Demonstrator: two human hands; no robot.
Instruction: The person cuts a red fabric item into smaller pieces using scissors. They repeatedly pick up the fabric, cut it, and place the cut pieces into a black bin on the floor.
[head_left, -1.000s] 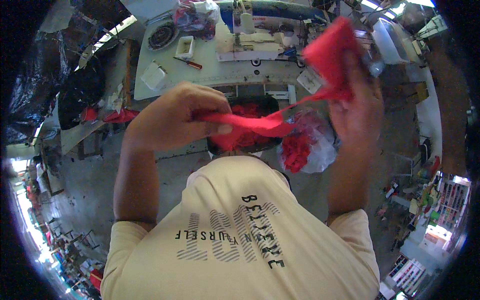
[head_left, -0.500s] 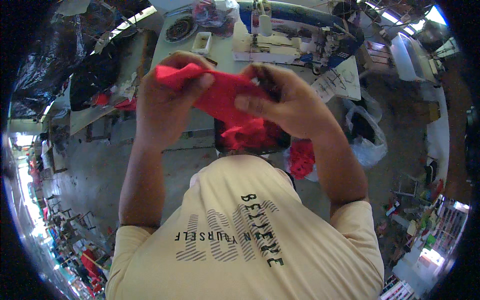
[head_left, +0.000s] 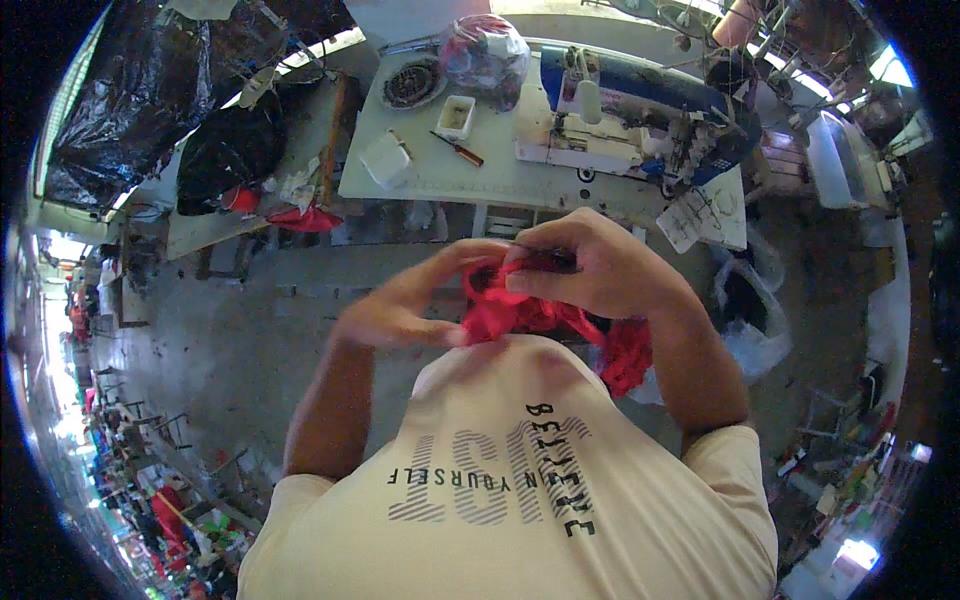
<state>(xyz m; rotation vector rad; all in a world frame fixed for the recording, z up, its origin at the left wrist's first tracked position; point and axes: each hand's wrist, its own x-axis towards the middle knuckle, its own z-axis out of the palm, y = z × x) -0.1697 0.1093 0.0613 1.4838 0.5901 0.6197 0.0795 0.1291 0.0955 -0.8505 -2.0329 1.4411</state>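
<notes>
Crumpled red cloth (head_left: 490, 315) lies bunched low in front of my shirt, between my two hands. My left hand (head_left: 420, 300) is at its left side, thumb and fingers spread wide apart around it, the thumb near its edge. The fingertips of that hand reach close to my right hand (head_left: 600, 265). My right hand is closed, thumb against fingers, on a small dark tool (head_left: 553, 260) just above the cloth. The hand covers most of this tool, so its kind is hard to make out.
Ahead stands a white table (head_left: 500, 180) with a sewing machine (head_left: 600, 135), a screwdriver (head_left: 460, 150), a small white tray (head_left: 456, 118) and a bag of scraps (head_left: 485, 55). More red cloth (head_left: 627, 355) hangs by my right forearm. A clear plastic bag (head_left: 750, 320) sits on the floor at right.
Both hands have come down toward my body. The red piece that was stretched between them is now bunched low with the other red cloth, and my left fingers have spread.
</notes>
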